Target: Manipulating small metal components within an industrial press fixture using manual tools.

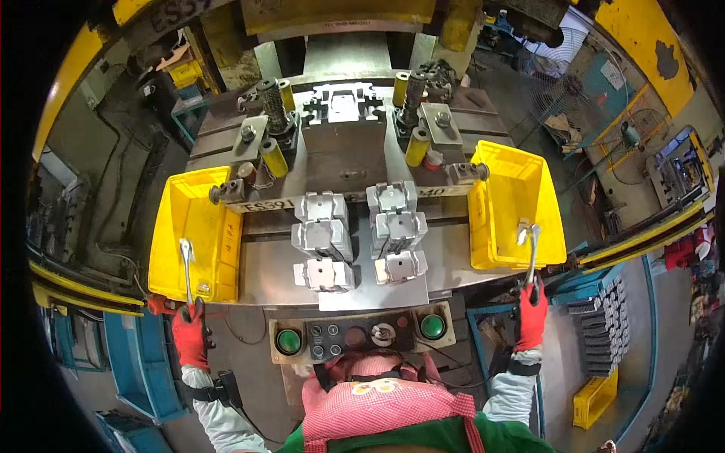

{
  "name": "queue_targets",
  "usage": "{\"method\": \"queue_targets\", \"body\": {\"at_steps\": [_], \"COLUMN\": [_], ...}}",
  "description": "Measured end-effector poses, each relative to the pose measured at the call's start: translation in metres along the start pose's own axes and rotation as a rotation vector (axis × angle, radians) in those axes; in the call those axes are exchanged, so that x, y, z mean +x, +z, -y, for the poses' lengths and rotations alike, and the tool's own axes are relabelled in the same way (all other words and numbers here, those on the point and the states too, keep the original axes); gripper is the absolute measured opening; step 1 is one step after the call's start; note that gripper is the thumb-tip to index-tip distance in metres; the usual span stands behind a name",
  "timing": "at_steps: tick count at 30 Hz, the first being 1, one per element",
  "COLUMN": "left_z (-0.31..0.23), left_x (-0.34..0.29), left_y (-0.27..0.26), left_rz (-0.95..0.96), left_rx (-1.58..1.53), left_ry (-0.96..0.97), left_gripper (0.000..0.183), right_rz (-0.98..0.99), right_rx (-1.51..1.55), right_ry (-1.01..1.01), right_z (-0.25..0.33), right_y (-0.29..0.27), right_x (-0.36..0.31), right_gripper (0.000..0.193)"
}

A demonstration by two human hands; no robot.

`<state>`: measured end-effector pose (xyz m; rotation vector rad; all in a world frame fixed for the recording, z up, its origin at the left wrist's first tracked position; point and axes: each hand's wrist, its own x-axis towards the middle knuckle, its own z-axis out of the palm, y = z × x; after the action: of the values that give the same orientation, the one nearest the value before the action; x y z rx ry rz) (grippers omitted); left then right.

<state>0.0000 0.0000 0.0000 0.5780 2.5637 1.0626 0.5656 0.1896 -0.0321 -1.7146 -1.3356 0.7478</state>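
Note:
My left hand [191, 336], in a red glove, is closed round a long silver plier-like tool [186, 270]. Its head reaches over the yellow bin [168, 226] on the left, where a small metal piece [202, 288] lies near the front wall. My right hand [532, 317], also red-gloved, grips a similar silver plier-like tool [532, 258] over the right yellow bin [555, 204]. Beside that tool's tip shows a small metal piece [522, 229]; whether the jaws hold it I cannot tell. Between the bins stand two rows of stacked silver metal parts [321, 234].
Ahead is a press die [343, 151] with yellow posts and a bright metal part [343, 104] on it. A control box [359, 334] with green buttons [433, 326] sits before me. Blue racks flank me; grey parts [600, 325] are stacked at the right.

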Motion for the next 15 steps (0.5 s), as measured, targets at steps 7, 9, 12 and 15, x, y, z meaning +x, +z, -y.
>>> {"method": "queue_targets", "body": {"at_steps": [7, 9, 12, 15], "left_z": [0.015, 0.024, 0.021, 0.021], "left_x": [-0.006, -0.002, -0.02, -0.028], "left_y": [0.028, 0.038, 0.046, 0.048], "left_rz": [0.167, 0.174, 0.2, 0.192], "left_rx": [-0.323, -0.526, -0.665, -0.771], "left_ry": [-0.169, -0.088, -0.001, 0.066], "left_gripper": [0.028, 0.027, 0.026, 0.027], "right_rz": [0.811, 0.894, 0.855, 0.843], "right_rx": [0.108, 0.031, 0.189, 0.382], "right_ry": [0.086, 0.084, 0.134, 0.013], "right_z": [0.089, 0.081, 0.093, 0.113], "right_y": [0.033, 0.047, 0.043, 0.049], "right_x": [-0.057, -0.056, -0.055, -0.031], "right_gripper": [0.056, 0.057, 0.056, 0.05]}}
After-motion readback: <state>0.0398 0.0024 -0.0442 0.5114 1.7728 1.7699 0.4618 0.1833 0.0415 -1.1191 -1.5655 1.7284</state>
